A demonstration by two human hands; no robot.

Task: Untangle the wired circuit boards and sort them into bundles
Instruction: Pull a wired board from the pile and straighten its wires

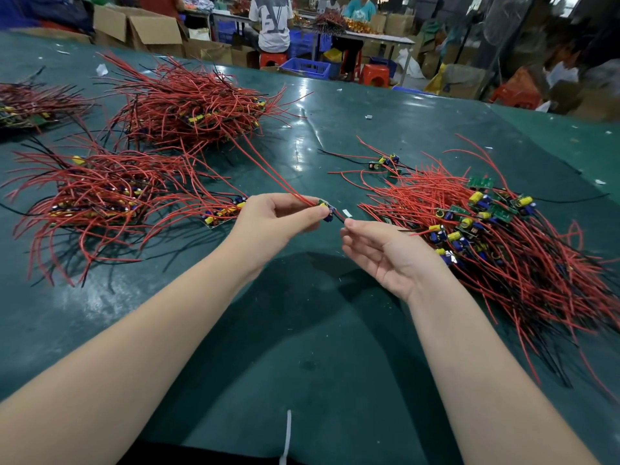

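My left hand (278, 218) pinches a small circuit board (326, 209) with yellow and blue parts; its long red wires run up and left towards the far pile. My right hand (385, 255) hovers just right of the board, palm up, fingers relaxed; its fingertips are close to a thin black wire (339, 219) off the board, but whether they touch is unclear. A tangled heap of boards with red and black wires (496, 236) lies to the right. Sorted-looking bundles lie at the left (100, 199) and far left-centre (188, 105).
The work surface is a green mat (302, 330). A few loose boards (385, 162) lie behind the right heap. Another bundle (30, 105) sits at the far left edge. Cardboard boxes (147, 28), red stools, blue crates and seated people are beyond the table.
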